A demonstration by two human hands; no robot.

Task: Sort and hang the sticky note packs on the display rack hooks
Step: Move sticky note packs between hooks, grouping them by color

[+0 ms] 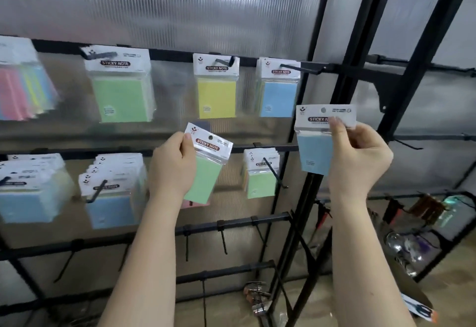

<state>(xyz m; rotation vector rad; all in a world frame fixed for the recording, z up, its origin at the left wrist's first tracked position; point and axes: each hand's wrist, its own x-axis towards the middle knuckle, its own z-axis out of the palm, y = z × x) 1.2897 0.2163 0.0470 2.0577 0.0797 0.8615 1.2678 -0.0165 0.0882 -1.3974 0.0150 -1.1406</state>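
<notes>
Head view: the black rack (332, 110) carries hooks of sticky note packs. Left of its upright post, the top rail holds green packs (119, 87), a yellow pack (217, 88) and blue packs (278, 89); the rail below holds more blue packs (108, 192) and a small green stack (260, 172). The left hand (171, 169) pinches a green pack (203, 169) in front of the lower rail. The right hand (358, 156) pinches a blue pack (320, 138) by its header card, just right of the hung blue packs, across the post.
</notes>
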